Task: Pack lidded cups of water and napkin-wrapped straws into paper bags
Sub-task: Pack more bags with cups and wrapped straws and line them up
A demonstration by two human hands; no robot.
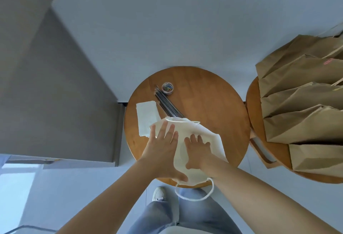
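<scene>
Blurred pink marking [328,61] on brown paper bag [297,72]

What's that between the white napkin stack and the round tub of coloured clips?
A bundle of dark grey straws on the round wooden table, shown in the head view.

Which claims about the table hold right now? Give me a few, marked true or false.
1. The left hand and right hand rest on the white bag. True.
2. The white bag stands upright. False: it lies flat on the round table.
3. The straws lie beside the napkins. True.
4. The paper-clip tub sits on the napkins. False: it stands on bare wood near the straws' far end.
5. The brown bags are on the neighbouring table. True.
</scene>
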